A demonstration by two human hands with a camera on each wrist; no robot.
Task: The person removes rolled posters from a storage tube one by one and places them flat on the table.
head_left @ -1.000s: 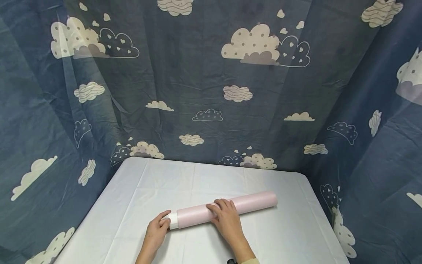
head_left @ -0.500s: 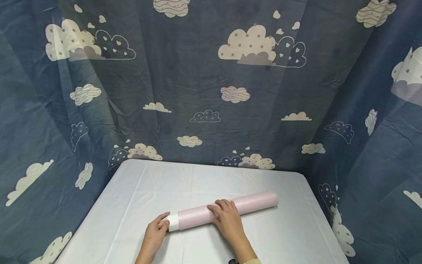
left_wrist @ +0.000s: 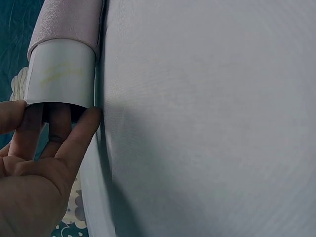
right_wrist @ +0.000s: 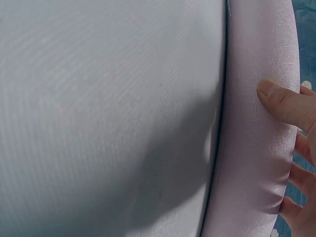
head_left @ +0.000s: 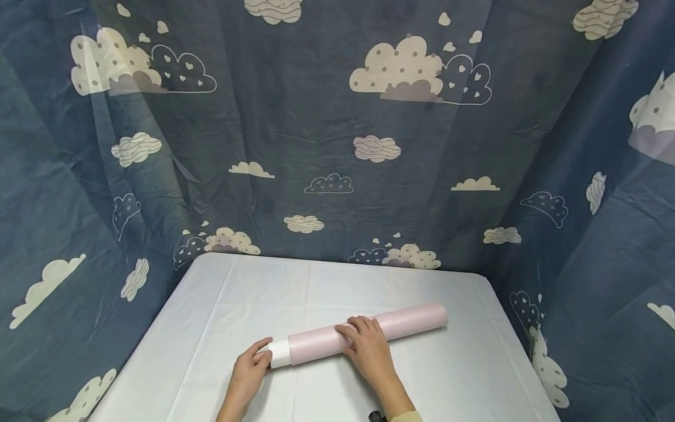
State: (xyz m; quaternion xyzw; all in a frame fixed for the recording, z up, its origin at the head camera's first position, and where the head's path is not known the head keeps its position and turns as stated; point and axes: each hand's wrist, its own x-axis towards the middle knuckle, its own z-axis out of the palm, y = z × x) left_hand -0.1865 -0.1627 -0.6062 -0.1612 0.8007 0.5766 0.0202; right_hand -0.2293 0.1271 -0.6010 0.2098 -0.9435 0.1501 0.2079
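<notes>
Left hand pinches the pink roll's white core end; right hand curls over its middle.

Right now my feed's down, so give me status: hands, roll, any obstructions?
Left hand pinches the roll's white end. Right hand grips the pink roll mid-length. Roll lies on the table. Nothing obstructing.

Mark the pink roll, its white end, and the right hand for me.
pink roll (head_left: pixel 406 321), head view, on its bare far stretch.
white end (left_wrist: pixel 60 75), left wrist view, on the band's middle.
right hand (head_left: pixel 370 350), head view, on its back.
</notes>
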